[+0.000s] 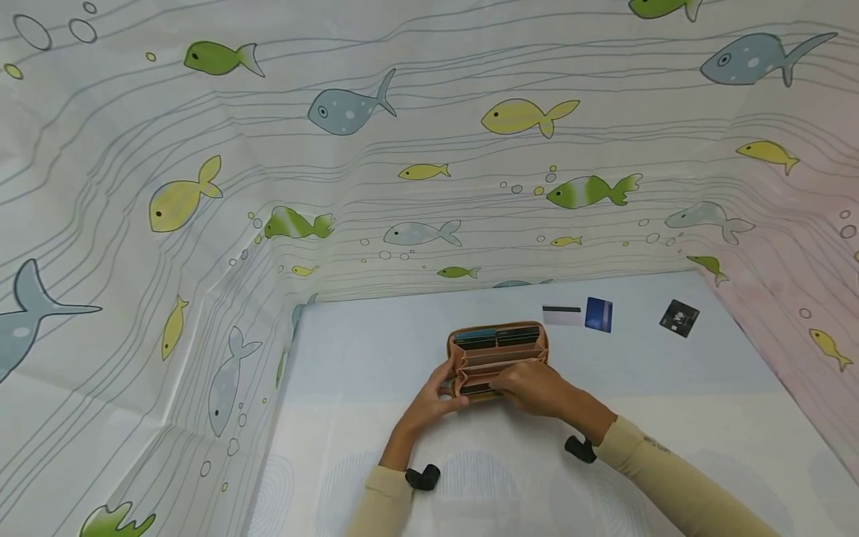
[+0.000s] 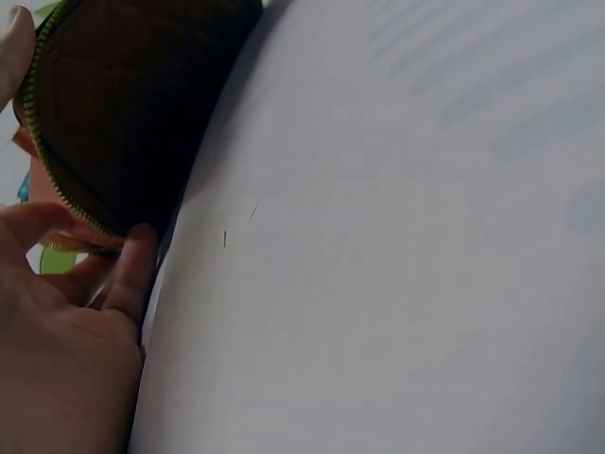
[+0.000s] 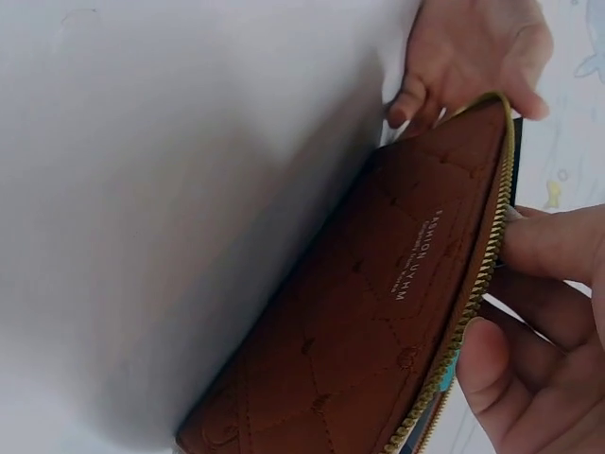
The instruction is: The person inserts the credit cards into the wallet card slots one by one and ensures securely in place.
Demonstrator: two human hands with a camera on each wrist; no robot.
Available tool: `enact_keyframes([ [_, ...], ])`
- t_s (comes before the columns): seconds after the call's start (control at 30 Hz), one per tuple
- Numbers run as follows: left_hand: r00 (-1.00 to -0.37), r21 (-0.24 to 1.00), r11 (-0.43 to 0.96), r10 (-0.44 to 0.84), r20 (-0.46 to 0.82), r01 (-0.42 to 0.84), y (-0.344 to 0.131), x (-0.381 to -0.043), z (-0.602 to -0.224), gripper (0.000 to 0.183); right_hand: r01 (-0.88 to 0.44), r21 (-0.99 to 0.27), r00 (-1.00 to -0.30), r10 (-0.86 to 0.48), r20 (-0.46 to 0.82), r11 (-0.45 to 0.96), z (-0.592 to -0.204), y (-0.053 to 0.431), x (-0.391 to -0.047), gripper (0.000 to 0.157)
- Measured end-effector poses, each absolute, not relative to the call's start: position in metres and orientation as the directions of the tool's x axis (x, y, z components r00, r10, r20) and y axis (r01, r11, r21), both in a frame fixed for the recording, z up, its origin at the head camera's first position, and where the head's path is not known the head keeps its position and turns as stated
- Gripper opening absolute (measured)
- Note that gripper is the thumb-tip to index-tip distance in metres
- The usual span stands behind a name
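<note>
A brown quilted zip-around wallet (image 1: 498, 360) stands unzipped on the table, its slots and dividers facing up. Cards fill the slots along its far side, and a dark card (image 1: 475, 388) shows in the near side. My left hand (image 1: 429, 403) grips the wallet's left end, thumb at the near side. At the near slots, my right hand (image 1: 533, 388) has its fingers inside the opening and pinches the dark card, whose black edge (image 3: 517, 163) rises past the gold zipper (image 3: 492, 251) in the right wrist view. The fingertips are partly hidden.
Beyond the wallet to the right lie a white card with a dark stripe (image 1: 561, 315), a blue card (image 1: 599, 315) and a black card (image 1: 680, 318). A fish-patterned sheet (image 1: 429, 201) rises behind the pale table (image 1: 376, 350) and along both sides.
</note>
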State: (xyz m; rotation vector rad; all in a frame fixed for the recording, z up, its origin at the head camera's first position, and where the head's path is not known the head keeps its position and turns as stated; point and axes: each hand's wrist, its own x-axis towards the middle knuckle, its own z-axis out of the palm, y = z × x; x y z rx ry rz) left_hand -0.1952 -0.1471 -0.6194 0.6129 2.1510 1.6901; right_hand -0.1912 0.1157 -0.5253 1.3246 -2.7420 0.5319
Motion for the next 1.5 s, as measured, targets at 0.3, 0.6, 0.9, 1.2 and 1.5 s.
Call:
enact_keyframes([
  [0.3,-0.85,0.977,0.177,0.527,0.006,0.117,-0.15,-0.195,-0.616,0.094,-0.771,-0.287,-0.63,-0.747,0.213,0.569,-0.529,0.117,-0.193,0.014],
  [0.6,-0.849,0.978,0.184,0.528,-0.012,0.1,-0.149,-0.195,-0.619,0.091,-0.734,-0.309,-0.669,-0.722,0.179,0.604,-0.529,0.114,-0.195,0.011],
  [0.9,-0.855,0.977,0.192,0.518,-0.018,0.096,-0.148,-0.196,-0.622,0.089,-0.698,-0.33,-0.7,-0.701,0.133,0.635,-0.529,0.111,-0.198,0.012],
  [1.2,-0.86,0.974,0.201,0.51,-0.013,0.104,-0.147,-0.195,-0.619,0.088,-0.691,-0.348,-0.708,-0.691,0.146,0.633,-0.532,0.109,-0.203,0.014],
  [1.5,-0.867,0.977,0.202,0.497,-0.042,0.069,-0.147,-0.194,-0.62,0.086,-0.668,-0.346,-0.727,-0.676,0.119,0.658,-0.533,0.107,-0.203,0.013],
])
